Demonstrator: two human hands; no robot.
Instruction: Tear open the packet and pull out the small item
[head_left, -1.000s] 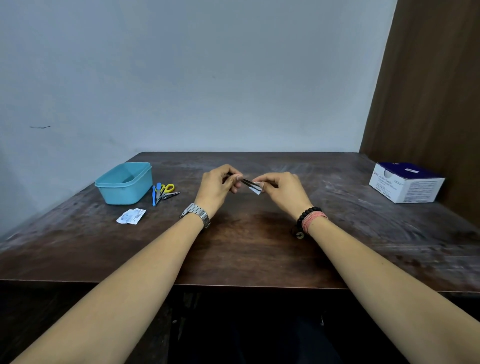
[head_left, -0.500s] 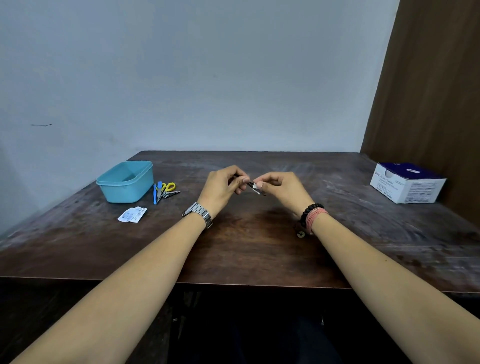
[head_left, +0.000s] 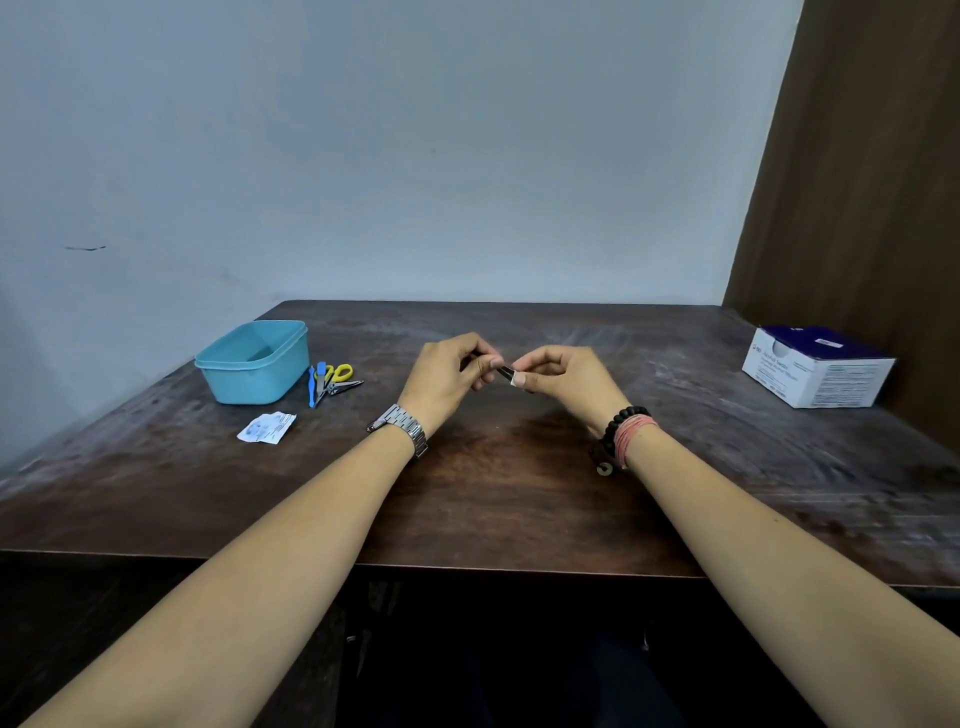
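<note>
Head view shows both hands raised just above the middle of the wooden table (head_left: 483, 499), meeting fingertip to fingertip. Left hand (head_left: 447, 376) has its fingers curled and pinches one end of a small dark metal tool (head_left: 505, 371) (too small to identify with certainty), holding it roughly level so that the free end faces the other hand. Right hand (head_left: 563, 382) pinches a small white pad (head_left: 518, 380) against that free end, thumb and forefinger closed around it; this opposed two-hand hold keeps the tool steady while the pad bears on it. Tool and pad sit between the hands, clear of the table surface. At the left stands a teal plastic tub (head_left: 254, 366), with yellow-handled scissors (head_left: 335, 375) and other small implements just beside it, and a torn white sachet (head_left: 267, 427) lies nearer the table edge. A blue-and-white box (head_left: 815, 371) rests at the far right, well apart from the hands
</note>
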